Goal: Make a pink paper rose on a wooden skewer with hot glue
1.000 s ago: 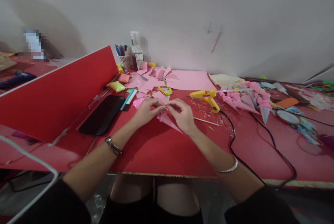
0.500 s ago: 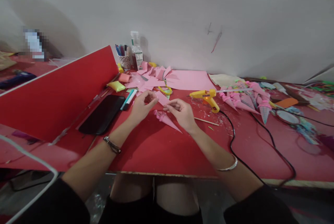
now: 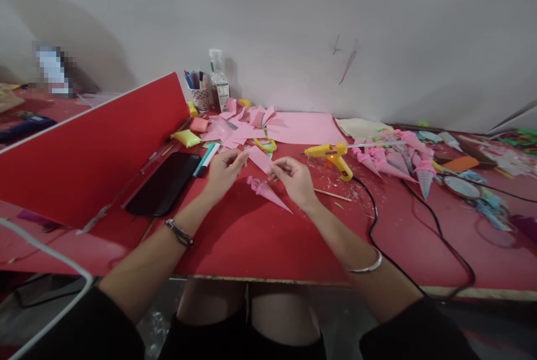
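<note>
A pink paper cone (image 3: pixel 268 193) with a small pink trim at its wide end lies low over the red table (image 3: pixel 251 237), tip pointing toward me. My right hand (image 3: pixel 296 180) is curled over the cone's upper side and holds it. My left hand (image 3: pixel 222 170) is off the cone, fingers loosely apart, reaching to the pink paper scraps (image 3: pixel 241 131) and a pink triangle piece (image 3: pixel 260 157) just behind. Both wrists wear bracelets.
A black phone (image 3: pixel 164 182) and a teal marker (image 3: pixel 206 160) lie left of my hands, beside a tilted red board (image 3: pixel 92 142). A yellow glue gun (image 3: pixel 331 154) with a black cord (image 3: pixel 373 220) sits right, beside several finished cones (image 3: pixel 390 161). A pen cup (image 3: pixel 200 94) and a bottle (image 3: pixel 218 81) stand at the back.
My left hand let go of the cone's wide end and moved back-left toward the pink scraps. My right hand stayed on the cone, which barely shifted.
</note>
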Tool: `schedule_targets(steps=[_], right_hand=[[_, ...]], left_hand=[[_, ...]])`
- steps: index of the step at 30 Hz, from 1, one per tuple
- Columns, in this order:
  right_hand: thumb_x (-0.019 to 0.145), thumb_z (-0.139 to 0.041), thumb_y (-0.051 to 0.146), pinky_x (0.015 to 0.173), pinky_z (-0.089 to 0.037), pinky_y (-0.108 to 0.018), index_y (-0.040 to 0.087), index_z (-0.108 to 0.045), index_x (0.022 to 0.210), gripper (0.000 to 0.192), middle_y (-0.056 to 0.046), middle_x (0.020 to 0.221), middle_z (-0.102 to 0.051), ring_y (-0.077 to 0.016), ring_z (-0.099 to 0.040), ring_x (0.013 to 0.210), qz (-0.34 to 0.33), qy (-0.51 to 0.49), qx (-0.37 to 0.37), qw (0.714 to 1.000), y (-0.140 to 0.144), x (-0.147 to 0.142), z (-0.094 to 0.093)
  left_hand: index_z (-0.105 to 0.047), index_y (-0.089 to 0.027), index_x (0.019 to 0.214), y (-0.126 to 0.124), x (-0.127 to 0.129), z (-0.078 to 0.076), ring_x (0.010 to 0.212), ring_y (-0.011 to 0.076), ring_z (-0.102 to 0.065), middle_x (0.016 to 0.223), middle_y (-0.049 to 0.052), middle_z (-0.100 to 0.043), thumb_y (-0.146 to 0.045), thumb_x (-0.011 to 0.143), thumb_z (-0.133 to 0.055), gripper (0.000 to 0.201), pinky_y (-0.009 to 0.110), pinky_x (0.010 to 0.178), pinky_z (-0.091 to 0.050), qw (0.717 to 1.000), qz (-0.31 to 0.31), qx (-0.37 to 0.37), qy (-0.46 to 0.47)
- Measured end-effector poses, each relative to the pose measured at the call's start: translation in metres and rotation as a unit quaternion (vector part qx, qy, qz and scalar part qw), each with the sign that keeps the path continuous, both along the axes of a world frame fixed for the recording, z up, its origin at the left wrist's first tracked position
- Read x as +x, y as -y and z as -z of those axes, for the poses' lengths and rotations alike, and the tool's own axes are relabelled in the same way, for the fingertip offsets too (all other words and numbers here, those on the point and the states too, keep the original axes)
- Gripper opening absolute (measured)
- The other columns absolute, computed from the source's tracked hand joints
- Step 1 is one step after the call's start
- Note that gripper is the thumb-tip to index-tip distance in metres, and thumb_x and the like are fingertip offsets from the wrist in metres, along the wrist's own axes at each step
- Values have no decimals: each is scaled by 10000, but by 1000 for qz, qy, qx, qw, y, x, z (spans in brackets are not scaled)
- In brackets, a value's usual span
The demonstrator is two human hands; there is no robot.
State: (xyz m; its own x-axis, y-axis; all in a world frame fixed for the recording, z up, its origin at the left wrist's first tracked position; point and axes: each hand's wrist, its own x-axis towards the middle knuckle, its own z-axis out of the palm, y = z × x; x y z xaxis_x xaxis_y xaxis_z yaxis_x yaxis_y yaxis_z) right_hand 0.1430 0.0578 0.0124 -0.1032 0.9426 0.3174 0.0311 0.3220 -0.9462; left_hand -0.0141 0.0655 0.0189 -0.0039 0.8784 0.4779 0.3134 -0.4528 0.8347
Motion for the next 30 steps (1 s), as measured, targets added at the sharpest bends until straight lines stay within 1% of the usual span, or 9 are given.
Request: schedule_targets(steps=[2,4,7,10,14,17,21,25,30], right_hand=[[678,-565,206,517,-465,-206,167,-526,625,77,43,516,-566,-76,-556,469,4,21,9,1000,-1,2,-1],[662,-579,192,534,-465,-214,161,-547,622,60,38,518,-573,-80,-558,473,-19,57,3,998,-1,5,-1],[657,-577,172,598,-484,-247,152,-604,672,36,0,605,-634,-109,-604,550,-63,107,-16,992,-2,9,0],[682,-546,163,656,-497,-274,157,-621,731,90,-26,674,-667,-137,-640,650,-70,116,-17,991,-2,11,1],[685,-554,188,648,-503,-274,161,-580,712,46,-28,678,-660,-149,-652,673,-44,87,-10,995,-1,9,-1],[679,-569,199,639,-499,-270,160,-553,707,51,-19,663,-642,-145,-647,661,-29,97,2,995,0,8,-2],[688,-562,169,670,-482,-269,155,-565,693,14,-15,680,-635,-130,-621,675,-38,165,40,985,0,8,-3],[711,-558,174,655,-458,-259,158,-610,688,59,-24,712,-627,-119,-574,668,-62,262,95,959,0,11,-7],[712,-549,134,630,-438,-239,154,-623,692,79,-26,718,-611,-115,-553,670,-79,303,126,941,0,12,-8]], left_hand=[[-354,-180,462,0,0,1,399,63,-294,414,-57,-321,-305,765,-420,334,200,409,-266,1000,-2,7,-2],[-334,-186,497,-1,0,2,425,68,-288,450,-59,-309,-289,773,-414,305,200,427,-274,1000,-8,16,5],[-360,-192,599,-3,0,2,472,75,-319,530,-56,-338,-239,771,-418,188,195,463,-305,999,-29,25,26],[-383,-193,654,-5,0,4,519,80,-362,590,-45,-378,-207,760,-436,120,194,497,-329,998,-44,30,24],[-416,-187,670,-7,1,8,520,84,-382,587,-43,-404,-236,759,-440,104,200,490,-324,1000,-13,2,-11],[-432,-182,667,-5,5,10,500,86,-392,563,-47,-423,-247,742,-453,101,204,477,-317,998,26,-16,-54],[-432,-182,664,-3,8,10,468,87,-403,532,-52,-429,-249,739,-448,101,207,469,-323,995,55,-21,-85],[-439,-184,671,-2,6,10,489,98,-453,535,-44,-468,-241,738,-449,88,211,486,-348,993,56,-18,-105],[-446,-187,675,0,6,9,494,111,-518,547,-29,-531,-253,752,-445,102,221,497,-396,990,77,-30,-117]])
